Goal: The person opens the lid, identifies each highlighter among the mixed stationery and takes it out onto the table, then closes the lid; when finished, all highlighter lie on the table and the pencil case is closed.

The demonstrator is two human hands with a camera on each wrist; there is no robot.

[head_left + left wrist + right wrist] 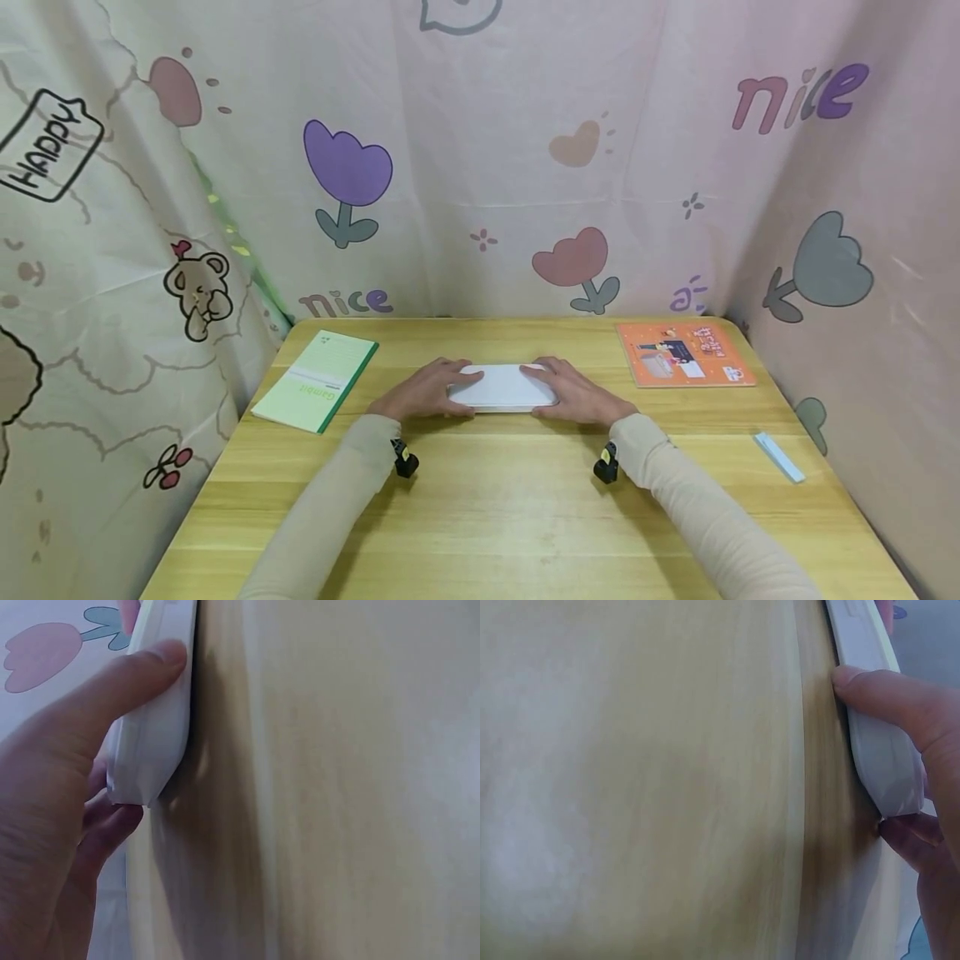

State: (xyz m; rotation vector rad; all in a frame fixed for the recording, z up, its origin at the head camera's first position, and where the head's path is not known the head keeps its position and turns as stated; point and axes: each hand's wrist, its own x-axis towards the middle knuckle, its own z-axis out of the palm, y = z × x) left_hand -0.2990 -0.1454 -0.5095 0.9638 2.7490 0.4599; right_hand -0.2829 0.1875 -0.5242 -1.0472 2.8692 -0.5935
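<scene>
A shallow white box (502, 387) with a flat top and tapered sides lies lengthwise across the table, toward its far edge. My left hand (429, 390) grips the box's left end, and my right hand (579, 393) holds the right end. In the left wrist view, the thumb (142, 675) presses the near side of the box (154, 735) while other fingers bend around its end. The right wrist view has the right thumb (877, 690) on the same near side of the box (885, 757), fingers curled at the end corner. The far fingers are partly hidden behind it.
A pale green notebook (307, 379) with a dark green spine lies at the left of the wooden table (495, 517). At the right are an orange booklet (686, 357) and a small light-blue bar (778, 457). Printed curtains (465, 167) stand behind and on both sides.
</scene>
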